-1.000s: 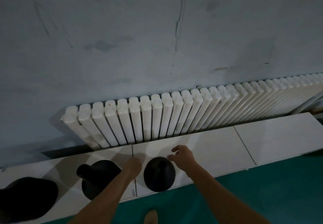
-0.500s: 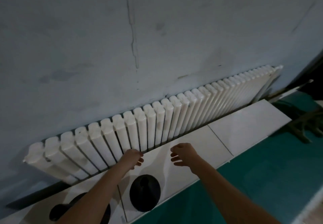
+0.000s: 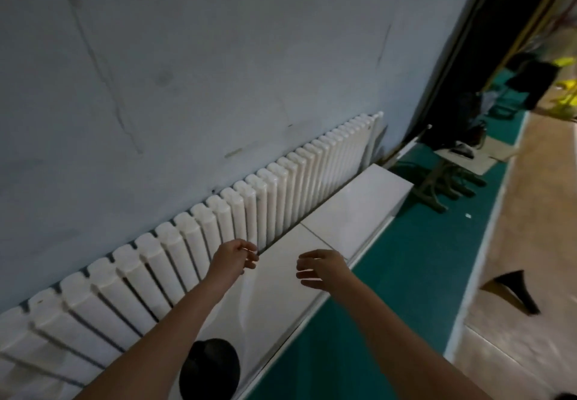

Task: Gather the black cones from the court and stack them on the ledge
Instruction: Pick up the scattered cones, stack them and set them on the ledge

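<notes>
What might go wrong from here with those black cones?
1. The ledge cone sits close to the front edge of the ledge, right beside the left forearm. A brush from that arm could knock it onto the green floor.
2. The floor cone is out on the court. Dark frame legs jut out beyond the ledge's end, so walking over to fetch it may mean a stumble.

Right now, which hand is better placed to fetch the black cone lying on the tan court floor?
Right, likely. The empty right hand hovers on the side nearer that black cone; the left hand, also empty, sits farther away beside the white ribbed radiator.
</notes>
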The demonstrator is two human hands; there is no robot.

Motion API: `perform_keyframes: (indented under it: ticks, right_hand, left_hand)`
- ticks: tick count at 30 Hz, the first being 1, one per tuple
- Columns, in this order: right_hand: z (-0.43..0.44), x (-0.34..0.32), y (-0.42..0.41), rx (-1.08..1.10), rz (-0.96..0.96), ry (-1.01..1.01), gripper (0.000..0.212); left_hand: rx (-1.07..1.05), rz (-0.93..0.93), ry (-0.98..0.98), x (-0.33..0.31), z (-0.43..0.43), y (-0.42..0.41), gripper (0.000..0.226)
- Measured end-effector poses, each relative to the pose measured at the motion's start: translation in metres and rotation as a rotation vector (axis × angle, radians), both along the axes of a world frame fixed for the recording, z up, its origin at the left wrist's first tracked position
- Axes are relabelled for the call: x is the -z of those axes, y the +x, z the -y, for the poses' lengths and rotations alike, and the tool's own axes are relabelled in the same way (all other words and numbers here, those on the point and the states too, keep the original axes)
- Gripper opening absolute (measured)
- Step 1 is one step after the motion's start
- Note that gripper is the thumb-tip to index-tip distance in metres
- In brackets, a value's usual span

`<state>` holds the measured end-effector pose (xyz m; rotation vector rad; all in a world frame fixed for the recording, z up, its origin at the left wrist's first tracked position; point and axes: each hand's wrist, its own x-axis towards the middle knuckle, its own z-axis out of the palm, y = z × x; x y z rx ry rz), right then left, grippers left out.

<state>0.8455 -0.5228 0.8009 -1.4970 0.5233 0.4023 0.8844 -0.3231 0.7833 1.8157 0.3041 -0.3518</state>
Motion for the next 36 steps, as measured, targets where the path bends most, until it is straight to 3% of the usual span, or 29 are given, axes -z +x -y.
perform_keyframes:
  ticks: [3,10,14,24,30,36]
  right_hand:
    - [0.045,-0.014,-0.021,0.097,0.042,0.031,0.007]
    - [0.164,-0.017,-0.109,0.316,0.062,-0.011,0.014]
    - [0.234,-0.014,-0.182,0.504,0.053,0.012,0.002]
    - [0.374,0.004,-0.365,0.887,-0.024,0.065,0.023]
    - [0.424,0.006,-0.392,1.003,-0.027,0.072,0.010]
    - [0.487,0.006,-0.366,1.077,-0.018,0.090,0.014]
  left_hand:
    - [0.087,0.004,0.018,-0.006,0.042,-0.005,0.027]
    - [0.352,0.005,0.053,-0.014,0.169,-0.053,0.026]
    - [0.411,0.028,0.107,-0.008,0.253,-0.098,0.023]
    - [0.698,-0.010,0.125,0.003,0.441,-0.212,0.021]
    - [0.868,-0.014,0.149,-0.004,0.507,-0.232,0.024]
    - [0.909,0.016,0.149,-0.009,0.576,-0.194,0.021]
